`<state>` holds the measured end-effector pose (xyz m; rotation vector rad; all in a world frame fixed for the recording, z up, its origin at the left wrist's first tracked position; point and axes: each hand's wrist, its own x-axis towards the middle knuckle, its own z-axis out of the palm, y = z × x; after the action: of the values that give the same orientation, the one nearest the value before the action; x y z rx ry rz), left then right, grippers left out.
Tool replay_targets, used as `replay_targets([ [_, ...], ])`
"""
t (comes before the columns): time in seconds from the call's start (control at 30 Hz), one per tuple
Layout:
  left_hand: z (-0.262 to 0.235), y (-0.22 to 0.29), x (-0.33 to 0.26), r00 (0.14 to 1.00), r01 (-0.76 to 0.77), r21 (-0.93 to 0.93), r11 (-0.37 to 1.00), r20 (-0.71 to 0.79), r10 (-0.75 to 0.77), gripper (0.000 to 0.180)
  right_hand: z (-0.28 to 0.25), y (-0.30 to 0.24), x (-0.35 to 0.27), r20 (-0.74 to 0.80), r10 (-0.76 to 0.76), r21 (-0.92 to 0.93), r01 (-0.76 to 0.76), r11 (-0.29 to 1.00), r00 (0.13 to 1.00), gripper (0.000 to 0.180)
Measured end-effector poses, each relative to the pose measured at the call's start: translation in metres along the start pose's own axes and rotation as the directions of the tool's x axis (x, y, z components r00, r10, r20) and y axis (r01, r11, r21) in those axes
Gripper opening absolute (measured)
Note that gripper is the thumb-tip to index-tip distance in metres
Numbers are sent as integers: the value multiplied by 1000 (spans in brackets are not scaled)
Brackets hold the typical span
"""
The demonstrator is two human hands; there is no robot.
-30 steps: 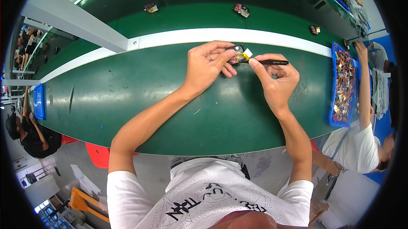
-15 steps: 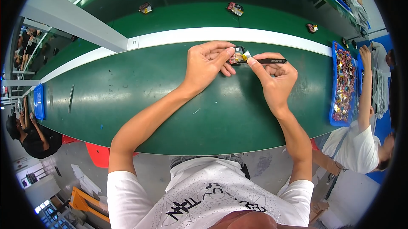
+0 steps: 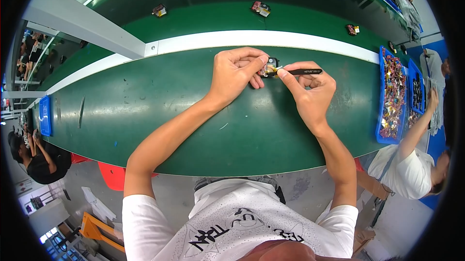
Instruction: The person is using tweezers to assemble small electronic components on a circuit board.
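Held between the thumb and fingers of my left hand (image 3: pixel 236 74) is a small electronic device (image 3: pixel 271 63), with a black casing and yellow and pinkish parts showing inside. My right hand (image 3: pixel 315 97) pinches a pair of black tweezers (image 3: pixel 307 72) whose back end points right. Their tips meet the device near its yellow part, but my fingers partly hide them. Both hands are above the green table (image 3: pixel 193 135), close to its far white edge. What exactly the tips grip is too small to make out.
Beyond the white rail (image 3: pixel 232 38), several similar small devices (image 3: pixel 261 9) lie on a green belt. A blue bin (image 3: pixel 391 98) full of small colourful parts stands at the right, near a co-worker's arm (image 3: pixel 419 123). Leftward are a thin metal tool (image 3: pixel 81 111) and a blue tray (image 3: pixel 45 115).
My right hand and the tweezers have shifted slightly left and down against the device. The devices on the belt have moved left. At the right, the co-worker's arm has come lower.
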<state>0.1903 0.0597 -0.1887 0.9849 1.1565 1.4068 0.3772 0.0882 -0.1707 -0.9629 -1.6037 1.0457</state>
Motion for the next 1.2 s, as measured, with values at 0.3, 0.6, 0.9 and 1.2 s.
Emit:
replay_targets([
  [0.3, 0, -1, 2, 1000, -4, 36, 999, 16, 3, 18, -3, 0, 4, 7, -17, -20, 17, 1000, 1000, 9],
  [0.6, -1, -3, 3, 998, -13, 31, 999, 55, 12, 20, -5, 2, 3, -17, -61, -32, 60, 998, 998, 9],
  [0.9, -3, -3, 4, 993, -27, -33, 999, 118, 31, 27, -7, 1, 9, -17, 131, 223, -124, 967, 991, 13],
  [1.2, -1, -4, 4, 993, -36, -46, 998, 113, 41, 27, -10, 1, 10, 17, 243, 217, -241, 946, 970, 12],
])
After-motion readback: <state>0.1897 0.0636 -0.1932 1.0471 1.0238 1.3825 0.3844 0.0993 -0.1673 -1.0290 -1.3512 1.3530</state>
